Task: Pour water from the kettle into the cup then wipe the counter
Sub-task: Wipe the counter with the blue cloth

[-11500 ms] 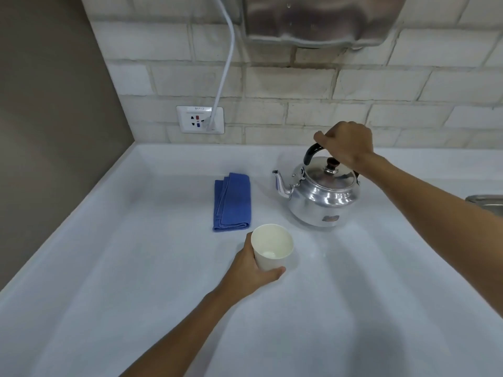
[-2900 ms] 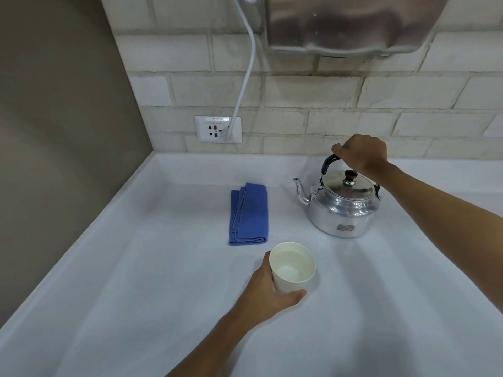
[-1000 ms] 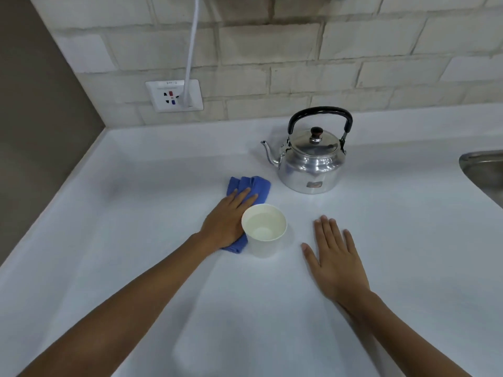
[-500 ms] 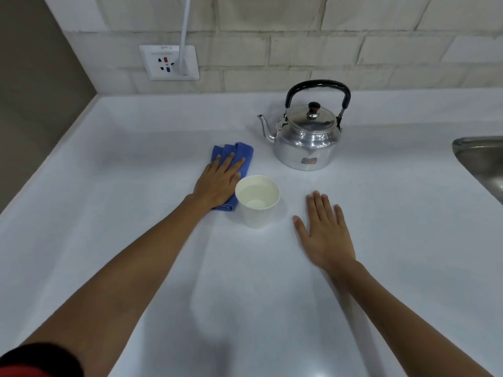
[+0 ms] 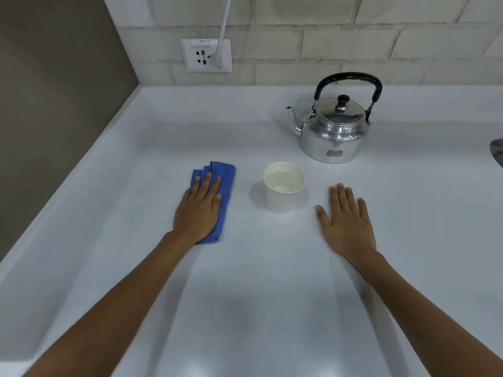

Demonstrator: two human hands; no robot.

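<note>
A white paper cup (image 5: 283, 189) with water in it stands upright in the middle of the white counter (image 5: 245, 295). Behind it to the right sits a shiny metal kettle (image 5: 333, 131) with a black handle, its spout pointing left. My left hand (image 5: 200, 210) lies flat on a folded blue cloth (image 5: 227, 183), left of the cup with a gap between them. Resting flat on the bare counter to the right of the cup is my right hand (image 5: 344, 219), fingers spread, holding nothing.
A brick wall runs along the back with a wall socket (image 5: 206, 55) and a white cord (image 5: 224, 25) plugged in. A brown side wall (image 5: 54, 91) bounds the counter on the left. A metal sink edge (image 5: 497, 152) shows at far right.
My left hand has slid the blue cloth to the left, away from the cup. The right hand stays flat beside the cup. Cup and kettle have not moved.
</note>
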